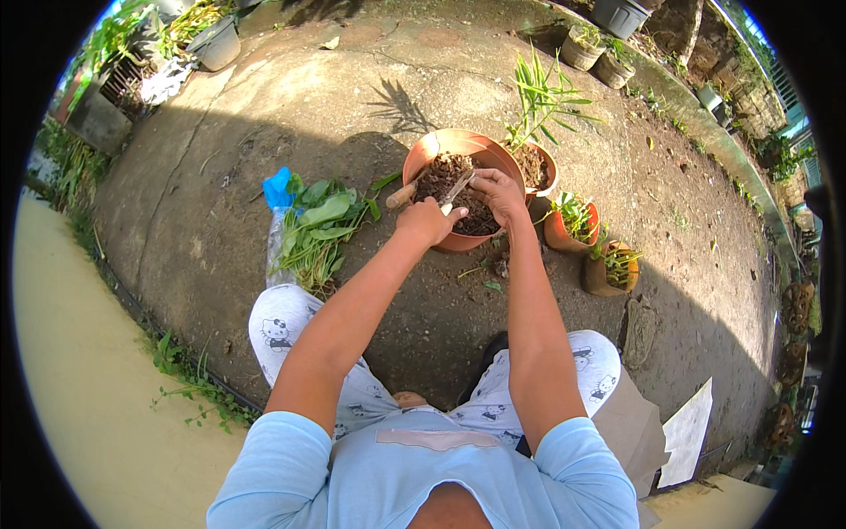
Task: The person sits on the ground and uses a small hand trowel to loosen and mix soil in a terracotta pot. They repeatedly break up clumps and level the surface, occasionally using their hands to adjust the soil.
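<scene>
Above a round terracotta-coloured plant pot (433, 147), my left hand (428, 223) grips the pale handle of what looks like a small knife (457, 190). Its soiled blade points up and right, to my right hand (499, 193), whose fingertips pinch it near the tip. Dark crumbly soil (444, 173) lies in the pot, well below its rim. A wooden tool handle (401, 196) leans over the pot's left rim; the tool's other end is hidden. Left of the pot, a bunch of leafy green cuttings (324, 225) lies on the ground beside a clear plastic bag with a blue part (279, 188).
A potted plant with long narrow leaves (538, 92) stands behind the pot. Two small planters, one orange (570, 228) and one brown (611, 271), stand to the right. A stone (639, 332) and cardboard (631, 423) lie by my right knee. More pots (581, 49) line the far edge.
</scene>
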Available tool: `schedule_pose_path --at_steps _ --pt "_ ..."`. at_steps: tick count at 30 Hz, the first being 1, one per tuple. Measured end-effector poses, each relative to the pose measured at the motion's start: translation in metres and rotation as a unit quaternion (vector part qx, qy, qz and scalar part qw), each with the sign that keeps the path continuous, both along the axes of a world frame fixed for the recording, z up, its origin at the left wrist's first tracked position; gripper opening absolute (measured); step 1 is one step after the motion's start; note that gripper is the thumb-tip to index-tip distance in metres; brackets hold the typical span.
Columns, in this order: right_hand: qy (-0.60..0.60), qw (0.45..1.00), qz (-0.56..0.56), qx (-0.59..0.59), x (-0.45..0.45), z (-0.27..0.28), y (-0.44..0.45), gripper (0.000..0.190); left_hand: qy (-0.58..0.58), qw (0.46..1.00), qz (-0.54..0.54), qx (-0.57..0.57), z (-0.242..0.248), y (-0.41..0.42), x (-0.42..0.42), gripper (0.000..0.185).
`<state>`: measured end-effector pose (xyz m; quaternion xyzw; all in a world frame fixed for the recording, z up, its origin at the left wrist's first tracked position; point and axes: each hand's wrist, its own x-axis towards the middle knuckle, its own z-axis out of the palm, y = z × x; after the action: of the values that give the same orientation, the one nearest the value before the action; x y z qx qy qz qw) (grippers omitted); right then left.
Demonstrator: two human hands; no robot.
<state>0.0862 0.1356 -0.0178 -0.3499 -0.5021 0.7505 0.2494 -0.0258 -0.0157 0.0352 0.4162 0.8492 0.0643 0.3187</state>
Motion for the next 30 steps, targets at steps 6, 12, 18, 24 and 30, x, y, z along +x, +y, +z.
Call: schedule_pose_path --at_steps 6,12,18,24,30 --pt "-0.017 0.999 0.026 0.042 -0.0016 -0.0019 0.0008 0.026 -0.004 1.000 0.001 0.005 0.0004 -0.0003 -0.0019 0.074" --pt "-0.012 0.999 -0.015 0.032 -0.0030 -0.0005 -0.0056 0.026 -0.055 0.998 0.006 0.026 0.0009 0.0027 -0.0048 0.075" --pt "0.098 0.992 -0.068 -0.041 -0.0076 0.0021 -0.0063 0.021 -0.053 0.998 0.012 0.027 -0.0003 0.0093 -0.0035 0.088" --pt "0.085 0.993 -0.060 -0.056 -0.0076 0.0005 -0.0067 0.018 -0.036 0.999 0.003 0.023 -0.0002 0.0061 -0.0053 0.093" --pt "0.106 0.988 -0.083 -0.077 -0.0087 0.0025 -0.0081 0.017 -0.018 0.999 0.023 0.021 0.0028 0.0056 -0.0011 0.089"
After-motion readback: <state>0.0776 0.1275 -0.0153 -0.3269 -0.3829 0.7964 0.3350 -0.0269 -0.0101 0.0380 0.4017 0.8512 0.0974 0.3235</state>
